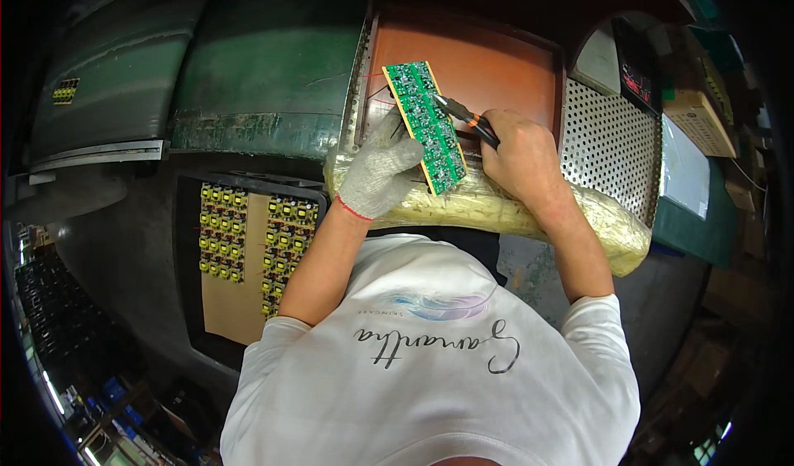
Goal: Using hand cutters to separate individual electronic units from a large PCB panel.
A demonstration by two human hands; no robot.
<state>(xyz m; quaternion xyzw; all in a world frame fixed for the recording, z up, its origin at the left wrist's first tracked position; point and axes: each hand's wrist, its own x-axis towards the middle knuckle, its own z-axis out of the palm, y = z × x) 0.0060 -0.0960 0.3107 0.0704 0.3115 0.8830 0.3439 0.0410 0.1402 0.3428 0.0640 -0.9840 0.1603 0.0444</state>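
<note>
My left hand (pixel 379 172), in a pale knit glove with a red cuff edge, is closed on a green circuit board (pixel 425 127). The board is long, has yellowish edge strips and is tilted over the near side of an orange-brown tray (pixel 488 61). Thin wires stick out by its upper left edge. Bare, my right hand (pixel 521 156) grips a pair of cutters (pixel 482 127) with black and orange handles. Their jaw tips lie over the board's right side, near its upper middle; I cannot tell whether they touch a part.
A roll wrapped in yellowish film (pixel 463 205) runs along the tray's near edge. Right of the tray is a perforated metal plate (pixel 608 148). A black crate (pixel 194 301) at lower left holds cardboard and several boards with yellow parts. Green belt surface (pixel 265 69) extends left; another small board (pixel 65 91) lies there.
</note>
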